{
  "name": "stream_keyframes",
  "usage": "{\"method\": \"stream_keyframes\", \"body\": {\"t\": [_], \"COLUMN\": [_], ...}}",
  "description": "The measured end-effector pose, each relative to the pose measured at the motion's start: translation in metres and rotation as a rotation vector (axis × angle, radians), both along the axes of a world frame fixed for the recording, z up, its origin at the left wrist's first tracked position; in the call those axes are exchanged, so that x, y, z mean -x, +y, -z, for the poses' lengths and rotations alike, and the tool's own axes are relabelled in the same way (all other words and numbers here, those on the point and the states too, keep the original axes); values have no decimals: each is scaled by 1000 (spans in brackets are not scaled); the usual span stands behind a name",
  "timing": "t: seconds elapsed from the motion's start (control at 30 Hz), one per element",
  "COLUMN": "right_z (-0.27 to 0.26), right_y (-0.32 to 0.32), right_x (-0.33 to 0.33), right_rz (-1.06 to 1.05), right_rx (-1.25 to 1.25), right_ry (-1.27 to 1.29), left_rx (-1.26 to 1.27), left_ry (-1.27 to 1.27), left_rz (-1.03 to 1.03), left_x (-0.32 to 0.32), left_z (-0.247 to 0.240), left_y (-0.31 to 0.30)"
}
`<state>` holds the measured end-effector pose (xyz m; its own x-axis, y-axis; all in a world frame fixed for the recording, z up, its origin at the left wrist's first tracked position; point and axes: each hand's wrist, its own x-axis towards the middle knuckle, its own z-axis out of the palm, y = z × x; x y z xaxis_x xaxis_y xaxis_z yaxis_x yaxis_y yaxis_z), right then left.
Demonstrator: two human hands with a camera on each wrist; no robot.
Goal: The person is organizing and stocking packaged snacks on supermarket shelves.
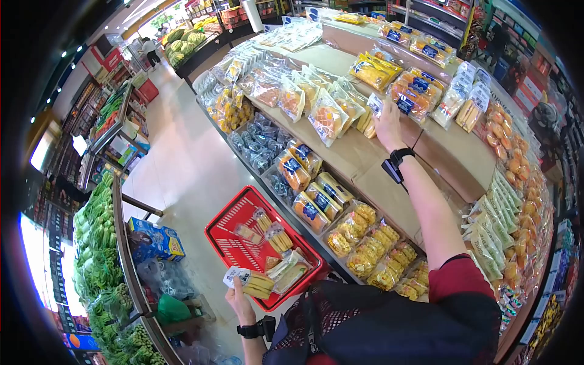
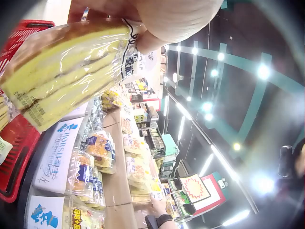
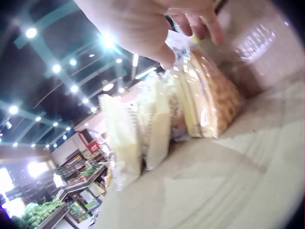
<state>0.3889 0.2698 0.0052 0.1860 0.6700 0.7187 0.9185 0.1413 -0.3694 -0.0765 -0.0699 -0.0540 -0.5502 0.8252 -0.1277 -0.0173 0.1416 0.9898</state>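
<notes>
My left hand (image 1: 240,304) pinches the white top end of a clear bag of yellow sliced bread (image 1: 258,283) over the near edge of a red shopping basket (image 1: 210,230). In the left wrist view the layered slices (image 2: 66,67) show through the film, with the thumb on the printed end. On the tan display shelf, my right hand (image 1: 387,125) grips the top of an upright bag of sliced bread (image 1: 367,123). From the right wrist, this bag (image 3: 202,95) shows pale layers and a browned side, its base at the shelf. Other bagged bread (image 1: 328,117) stands beside it.
Several packs, including a bag of pale sticks (image 1: 278,238), lie in the basket. Lower bins hold packed rolls (image 1: 316,199) and yellow snacks (image 1: 350,237). Bagged buns (image 1: 517,164) line the right side. A rack of leafy greens (image 1: 97,261) stands left of the aisle.
</notes>
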Motion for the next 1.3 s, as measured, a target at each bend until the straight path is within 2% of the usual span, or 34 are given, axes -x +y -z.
{"method": "stream_keyframes", "body": {"t": [0.03, 0.1, 0.13, 0.2, 0.27, 0.3, 0.37, 0.43, 0.5, 0.57, 0.63, 0.7, 0.77, 0.8, 0.83, 0.9, 0.97, 1.03, 1.1, 1.13, 1.2, 1.23, 1.3], "right_z": [-15, -37, -46, -41, -39, -42, -23, -15, -9, -6, -4, -8, -6, 0, 0, -8, -26, -41, -36, -29, -13, -9, -3], "right_y": [-15, -51, -76, -116, -159, -177, -203, -224, -236, -244, -246, -248, -244, -237, -230, -213, -193, -168, -134, -117, -82, -71, -54], "right_x": [8, 29, 44, 61, 90, 102, 121, 140, 152, 157, 156, 151, 138, 127, 117, 91, 59, 21, -11, -27, -50, -55, -51], "right_rz": [5, -149, -240, -510, -815, -864, -1021, -1060, -1124, -1047, -912, -886, -904, -901, -862, -806, -607, -507, -417, -418, -274, -288, -72], "right_rx": [2, -83, -7, 253, 850, 990, 932, 940, 870, 790, 865, 823, 843, 782, 661, 478, 377, 224, 58, 51, -90, -80, -114], "right_ry": [1, -85, -19, -35, 543, 599, 645, 694, 889, 965, 881, 894, 988, 1050, 1064, 1148, 1114, 992, 1047, 1043, 892, 891, 719], "left_rx": [-25, -11, 12, 51, 33, 0, 52, 80, -26, -7, 49, 4, -189, -28, -10, -52, -17, 45, 118, 144, 201, 200, 200], "left_ry": [-35, -12, 36, 75, 6, -55, -134, -225, -194, -221, -236, -186, -39, -236, -176, -243, -214, -223, -299, -322, -356, -360, -369], "left_rz": [7, 21, 96, 255, 368, 393, 498, 611, 680, 747, 782, 839, 867, 862, 824, 706, 600, 497, 384, 340, 222, 206, 163], "left_x": [-5, -9, -10, -17, -30, -44, -65, -85, -105, -119, -127, -127, -125, -124, -116, -94, -65, -37, -6, 6, 18, 25, 36], "left_z": [-2, -8, -13, -23, -33, -39, -55, -66, -54, -59, -62, -47, -38, -61, -62, -46, -23, -1, 24, 33, 39, 45, 56], "left_y": [3, 10, 15, 27, 45, 54, 68, 76, 86, 84, 83, 85, 87, 79, 78, 74, 62, 42, 21, 10, -6, -12, -25]}}
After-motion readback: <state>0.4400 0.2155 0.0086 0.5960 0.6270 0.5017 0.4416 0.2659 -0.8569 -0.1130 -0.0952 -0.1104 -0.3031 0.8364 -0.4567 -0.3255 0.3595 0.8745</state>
